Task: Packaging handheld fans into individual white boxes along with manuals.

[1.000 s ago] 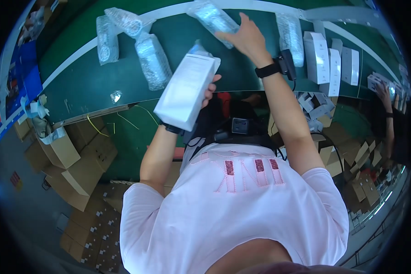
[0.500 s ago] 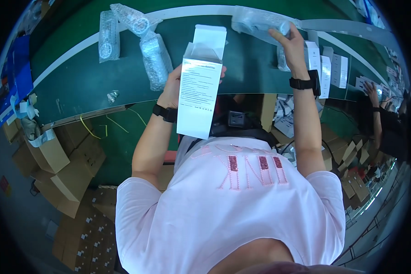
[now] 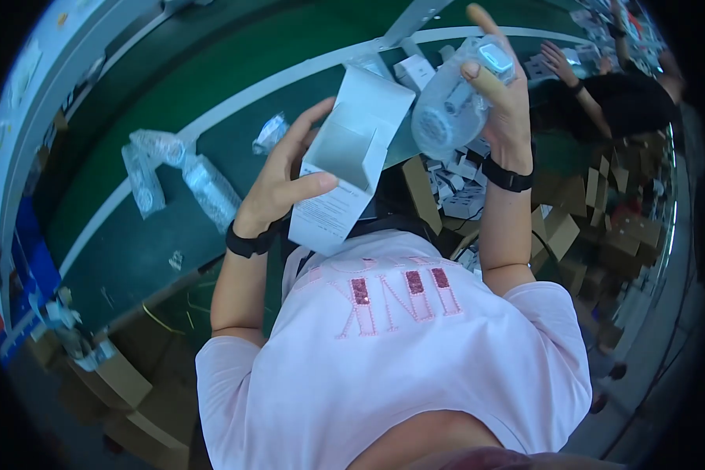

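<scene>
My left hand [image 3: 286, 176] grips a white cardboard box [image 3: 329, 215], thumb on its printed front. The box tilts toward me, its top flap is up and its hollow inside shows. To the right, my right hand [image 3: 507, 102] holds up a bubble-wrapped device [image 3: 446, 117] with a round dotted end and a pale, shiny square end. The wrapped device is beside the box's opening, apart from it. What exactly the device is cannot be made out through the wrap.
Bubble-wrapped packages [image 3: 211, 192] lie at the left of the green worktable [image 3: 125, 258], and another wrapped package [image 3: 270, 133] lies beyond my left hand. White boxes [image 3: 415, 72] stand at the back. Brown cartons [image 3: 121, 380] sit lower left. At the right a co-worker's arm [image 3: 583, 90] reaches in.
My right hand has lifted the wrapped device off the table and brought it nearer the box. My left hand has tipped the box so its opening faces me. The whole view has turned.
</scene>
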Tool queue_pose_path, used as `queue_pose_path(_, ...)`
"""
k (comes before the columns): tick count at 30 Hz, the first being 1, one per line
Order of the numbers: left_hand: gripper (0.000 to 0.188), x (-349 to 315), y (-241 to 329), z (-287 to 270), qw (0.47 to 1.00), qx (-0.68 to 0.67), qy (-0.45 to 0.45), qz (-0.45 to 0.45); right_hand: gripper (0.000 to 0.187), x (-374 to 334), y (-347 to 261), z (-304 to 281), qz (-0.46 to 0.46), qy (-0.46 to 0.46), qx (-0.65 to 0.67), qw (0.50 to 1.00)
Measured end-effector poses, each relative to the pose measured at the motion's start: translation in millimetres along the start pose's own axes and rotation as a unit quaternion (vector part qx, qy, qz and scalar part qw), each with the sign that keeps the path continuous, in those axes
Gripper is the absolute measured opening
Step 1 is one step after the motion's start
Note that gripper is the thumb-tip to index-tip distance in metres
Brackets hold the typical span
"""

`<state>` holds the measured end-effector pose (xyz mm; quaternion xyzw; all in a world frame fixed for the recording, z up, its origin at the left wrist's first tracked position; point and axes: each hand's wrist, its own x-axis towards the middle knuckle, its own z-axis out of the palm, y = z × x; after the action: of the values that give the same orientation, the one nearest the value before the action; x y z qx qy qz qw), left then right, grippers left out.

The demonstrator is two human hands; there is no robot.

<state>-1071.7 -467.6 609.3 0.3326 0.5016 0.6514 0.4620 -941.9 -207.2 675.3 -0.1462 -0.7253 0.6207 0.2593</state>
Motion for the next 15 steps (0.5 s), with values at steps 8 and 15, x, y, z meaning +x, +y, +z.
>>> queue_pose_path(8, 0.049, 43.5, -0.7, 51.7, 0.998, -0.017, 0.056, -0.016, 0.038, -4.3, -68.2, -69.0, 0.018, 0.164, 0.213, 0.963)
queue_pose_path(15, 0.05, 41.1, -0.4, 68.5, 0.986, 0.124, 0.111, 0.024, 0.03, 0.2, -39.0, -3.2, -0.129, 0.137, 0.154, 0.97)
